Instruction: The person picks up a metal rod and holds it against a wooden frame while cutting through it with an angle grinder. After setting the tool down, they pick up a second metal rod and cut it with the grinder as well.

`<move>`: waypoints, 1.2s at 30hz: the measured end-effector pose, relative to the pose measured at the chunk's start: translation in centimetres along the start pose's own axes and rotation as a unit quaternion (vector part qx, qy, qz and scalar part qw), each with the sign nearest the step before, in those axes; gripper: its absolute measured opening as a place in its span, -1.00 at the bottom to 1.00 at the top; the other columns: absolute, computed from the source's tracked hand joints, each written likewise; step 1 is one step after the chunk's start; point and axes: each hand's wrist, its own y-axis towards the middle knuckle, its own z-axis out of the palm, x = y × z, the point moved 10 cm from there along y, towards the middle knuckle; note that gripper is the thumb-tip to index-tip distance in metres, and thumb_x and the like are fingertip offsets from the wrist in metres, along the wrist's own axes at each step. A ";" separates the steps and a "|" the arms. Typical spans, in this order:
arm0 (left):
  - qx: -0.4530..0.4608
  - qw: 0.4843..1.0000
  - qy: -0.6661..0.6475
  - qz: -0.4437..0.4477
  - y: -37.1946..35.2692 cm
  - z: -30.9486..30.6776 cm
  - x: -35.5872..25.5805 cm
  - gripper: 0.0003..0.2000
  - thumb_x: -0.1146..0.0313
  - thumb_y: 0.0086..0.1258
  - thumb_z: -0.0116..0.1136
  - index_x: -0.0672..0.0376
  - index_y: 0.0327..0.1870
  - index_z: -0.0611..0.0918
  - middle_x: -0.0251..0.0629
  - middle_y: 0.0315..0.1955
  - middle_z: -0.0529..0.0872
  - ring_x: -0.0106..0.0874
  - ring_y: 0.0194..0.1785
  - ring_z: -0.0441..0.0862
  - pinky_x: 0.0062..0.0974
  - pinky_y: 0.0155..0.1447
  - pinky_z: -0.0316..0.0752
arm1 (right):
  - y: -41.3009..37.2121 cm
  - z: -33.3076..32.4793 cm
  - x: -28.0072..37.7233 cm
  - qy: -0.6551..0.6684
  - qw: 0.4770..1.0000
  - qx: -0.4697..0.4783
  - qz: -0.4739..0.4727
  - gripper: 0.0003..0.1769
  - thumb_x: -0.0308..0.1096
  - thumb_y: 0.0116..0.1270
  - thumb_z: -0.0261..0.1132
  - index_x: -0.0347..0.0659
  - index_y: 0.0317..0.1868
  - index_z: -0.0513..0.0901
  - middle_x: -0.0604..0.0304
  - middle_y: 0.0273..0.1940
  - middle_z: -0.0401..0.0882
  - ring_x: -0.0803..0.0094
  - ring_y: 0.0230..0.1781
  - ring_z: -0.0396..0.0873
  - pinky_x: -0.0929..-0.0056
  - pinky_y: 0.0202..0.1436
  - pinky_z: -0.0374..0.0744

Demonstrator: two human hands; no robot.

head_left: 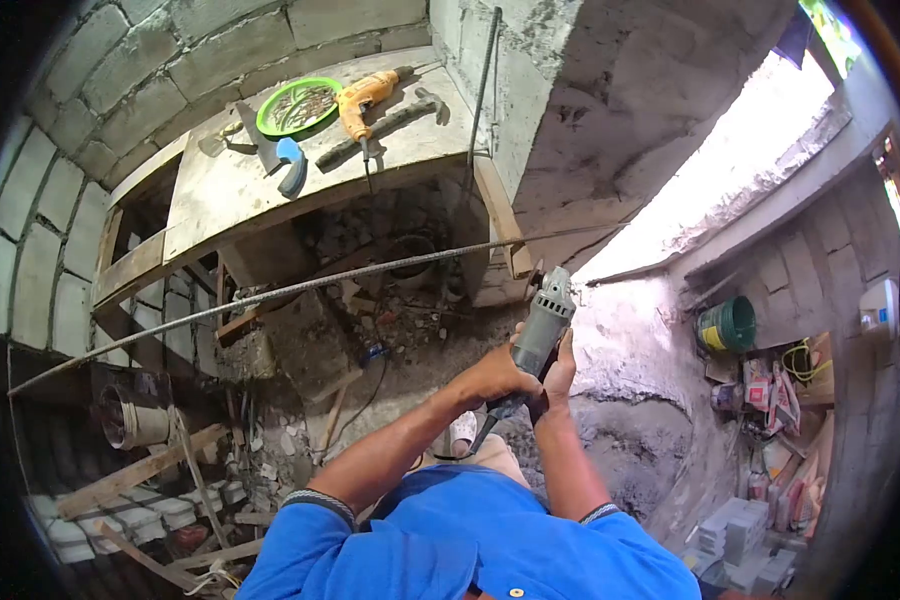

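A grey angle grinder (542, 325) is held upright in front of my body, its head pointing away from me. My left hand (505, 372) is wrapped round the body from the left, and my right hand (560, 375) grips it from the right, lower down. The disc (535, 277) shows edge-on at the left of the head, close to a wooden post end (519, 260). A long steel rebar (270, 294) crosses the space at a slant, passing just beyond the grinder head. A dark cord runs down from the grinder's handle.
On a plywood board (210, 195) lie an orange drill (362, 100), a hammer (385, 130), a handsaw (288, 165) and a green dish of nails (295, 107). Rubble (390, 320) covers the ground. A green bucket (730, 325), bags and blocks (740, 530) stand at right.
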 end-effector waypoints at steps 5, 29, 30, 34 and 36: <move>-0.069 0.996 0.044 0.035 -0.9 -1.1 -2.0 -0.22 0.20 -0.13 0.55 0.37 0.20 0.53 -0.10 -0.13 0.72 -0.27 -0.05 0.68 -0.37 0.08 0.57 | 0.0 0.8 -0.3 0.002 0.999 -0.030 0.045 -0.27 0.24 0.62 -0.13 -0.32 0.26 0.51 -0.04 0.00 0.69 0.24 -0.06 0.69 0.24 0.08 0.66; -0.217 0.760 0.604 -0.104 -12.2 -25.9 -12.1 -0.55 -0.09 0.51 0.10 0.18 -0.19 0.76 0.00 -0.39 0.75 0.00 -0.22 0.72 -0.06 -0.09 0.57 | 8.8 -2.0 8.8 -0.450 0.889 -0.082 -0.013 -0.57 -0.42 -0.01 0.44 -0.33 -0.08 0.57 0.22 -0.32 0.61 0.47 -0.40 0.59 0.42 -0.27 0.59; -0.218 0.761 0.602 -0.103 -12.2 -26.0 -11.7 -0.55 -0.09 0.51 0.10 0.18 -0.19 0.76 0.00 -0.39 0.75 0.00 -0.22 0.72 -0.06 -0.09 0.57 | 9.1 -1.9 8.9 -0.453 0.888 -0.081 -0.013 -0.57 -0.42 -0.01 0.44 -0.33 -0.08 0.57 0.22 -0.32 0.61 0.47 -0.40 0.59 0.42 -0.27 0.59; -0.259 0.750 0.608 -0.031 -12.8 -25.5 -12.2 -0.58 -0.06 0.50 0.13 0.15 -0.26 0.76 -0.07 -0.41 0.76 -0.03 -0.24 0.72 -0.06 -0.14 0.57 | 9.4 -2.3 9.0 -0.495 0.865 -0.083 0.007 -0.58 -0.41 0.05 0.50 -0.32 -0.07 0.61 0.22 -0.24 0.66 0.46 -0.31 0.58 0.44 -0.18 0.58; -0.265 0.743 0.615 -0.023 -12.8 -25.2 -12.3 -0.58 -0.05 0.50 0.13 0.15 -0.29 0.75 -0.09 -0.42 0.76 -0.04 -0.25 0.72 -0.07 -0.15 0.57 | 9.5 -1.8 9.2 -0.486 0.871 -0.073 0.014 -0.56 -0.36 0.06 0.53 -0.32 -0.07 0.61 0.22 -0.24 0.66 0.45 -0.30 0.58 0.44 -0.18 0.58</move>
